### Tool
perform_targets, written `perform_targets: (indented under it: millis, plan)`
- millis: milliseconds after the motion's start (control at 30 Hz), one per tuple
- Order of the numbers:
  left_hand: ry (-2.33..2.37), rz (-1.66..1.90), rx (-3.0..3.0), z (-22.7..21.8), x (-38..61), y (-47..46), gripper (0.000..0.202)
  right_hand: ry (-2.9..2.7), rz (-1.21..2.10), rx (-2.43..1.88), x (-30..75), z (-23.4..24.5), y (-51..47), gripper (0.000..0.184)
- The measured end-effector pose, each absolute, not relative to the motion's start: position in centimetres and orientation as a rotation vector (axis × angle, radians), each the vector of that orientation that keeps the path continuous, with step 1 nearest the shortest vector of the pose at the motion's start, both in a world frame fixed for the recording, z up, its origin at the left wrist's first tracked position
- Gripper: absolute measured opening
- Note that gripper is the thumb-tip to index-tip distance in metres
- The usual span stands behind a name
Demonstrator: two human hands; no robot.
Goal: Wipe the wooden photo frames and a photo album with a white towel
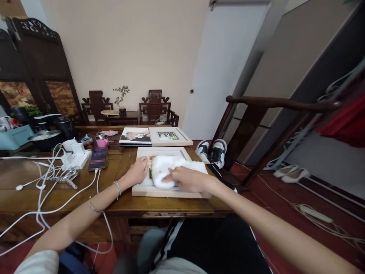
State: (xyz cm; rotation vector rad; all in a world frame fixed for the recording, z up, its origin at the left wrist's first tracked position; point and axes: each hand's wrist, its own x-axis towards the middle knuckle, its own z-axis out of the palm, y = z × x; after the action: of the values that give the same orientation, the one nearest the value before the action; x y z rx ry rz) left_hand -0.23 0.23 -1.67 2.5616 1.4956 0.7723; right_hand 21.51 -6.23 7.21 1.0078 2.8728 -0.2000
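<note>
A light wooden picture frame (168, 193) with a white mat lies flat near the table's front edge. My right hand (189, 179) is closed on a fluffy white cloth (168, 161) and presses it onto the frame's face, covering most of the picture inside. At the frame's left side, my left hand (139, 170) grips the border, fingers bent over it. Behind it lies a second framed picture (182, 141), beside a white-covered book or panel (134, 136) on a dark stack.
Left on the wooden table (119, 194) are a power strip (75, 158) with tangled white cables, a phone (97, 159), a pink cup (102, 140) and a dark pan (45, 139). A wooden chair (251, 125) stands at right, with a person's sneakers (218, 152) near it.
</note>
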Motion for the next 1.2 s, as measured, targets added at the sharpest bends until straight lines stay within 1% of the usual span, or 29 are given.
perform_targets:
  millis: [67,100,167,267,367,433,500,633,867,967,1100,1200]
  plan:
    - [1.47,0.793,2.549,-1.4,-0.3,0.1,0.034,2.855,-0.404,0.9,20.9,8.9,-8.1,0.057]
    - [1.44,0.796,2.55,-1.2,-0.4,0.0,0.032,2.846,-0.452,0.886,20.5,9.4,-8.5,0.057]
    - [1.341,0.79,2.564,-0.9,-0.5,0.1,0.029,2.826,-0.447,0.944,19.7,9.4,-8.1,0.058]
    - [1.276,0.823,2.572,-0.9,-0.5,0.3,0.032,2.798,-0.265,1.144,19.4,7.5,-5.1,0.062]
    - [1.352,0.856,2.553,-1.1,-0.3,0.3,0.035,2.796,0.067,1.331,19.9,5.3,-1.3,0.062]
    - [1.356,0.87,2.524,-1.0,-0.3,0.2,0.034,2.821,0.273,1.382,19.8,4.5,0.7,0.06]
    - [1.327,0.96,2.475,-0.6,-0.2,-0.1,0.035,2.843,0.345,1.342,19.1,4.1,1.8,0.06]
    - [1.308,1.148,2.374,0.1,-0.1,-0.6,0.042,2.882,0.217,1.164,17.2,4.1,0.7,0.058]
    - [1.351,1.156,2.254,-0.5,0.1,-0.4,0.043,2.961,-0.129,0.932,20.0,6.2,-6.7,0.063]
    - [1.366,1.13,2.211,-0.5,0.2,-0.6,0.044,2.931,-0.239,0.962,20.3,6.9,-7.2,0.063]
    - [1.356,1.188,2.141,0.1,0.4,-1.4,0.044,2.914,-0.114,1.085,17.9,6.1,-6.5,0.061]
    - [1.327,1.203,2.18,0.4,0.4,-1.6,0.041,2.948,-0.016,1.099,17.1,5.6,-6.8,0.062]
